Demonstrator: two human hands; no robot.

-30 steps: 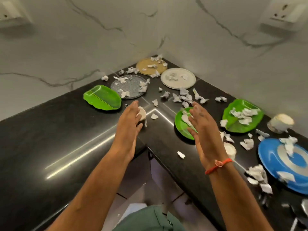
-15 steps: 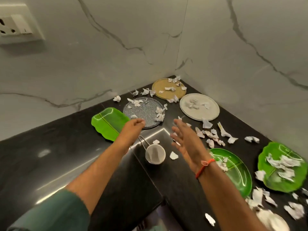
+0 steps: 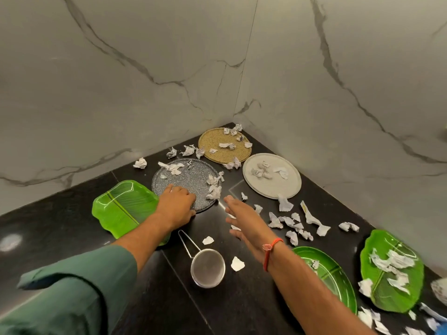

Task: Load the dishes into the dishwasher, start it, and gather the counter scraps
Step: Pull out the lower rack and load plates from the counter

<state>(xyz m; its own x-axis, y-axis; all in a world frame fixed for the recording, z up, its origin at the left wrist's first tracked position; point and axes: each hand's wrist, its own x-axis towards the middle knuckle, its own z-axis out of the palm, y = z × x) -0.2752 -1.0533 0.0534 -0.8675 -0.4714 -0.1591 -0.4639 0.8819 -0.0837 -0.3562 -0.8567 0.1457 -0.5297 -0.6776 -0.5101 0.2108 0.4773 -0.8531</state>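
My left hand (image 3: 177, 201) rests on the near rim of the speckled grey plate (image 3: 191, 175), fingers curled over its edge. My right hand (image 3: 243, 218) hovers open just right of it, fingers spread above the black counter (image 3: 60, 228). Crumpled paper scraps (image 3: 294, 223) lie scattered over the counter and the plates. A gold plate (image 3: 217, 151) and a white plate (image 3: 285, 187) sit in the corner. A green leaf-shaped plate (image 3: 121, 206) lies left of my left hand. A small metal strainer (image 3: 207, 269) sits below my hands.
A round green plate (image 3: 336, 276) and another green leaf-shaped plate (image 3: 391, 272) with scraps lie at the right. Marble walls (image 3: 145, 81) close the corner behind the plates. The counter's inner corner edge runs under my arms.
Both hands have reached further toward the corner; my left hand has landed on the grey plate's rim. The strainer stays on the counter. The view has swung left and closer.
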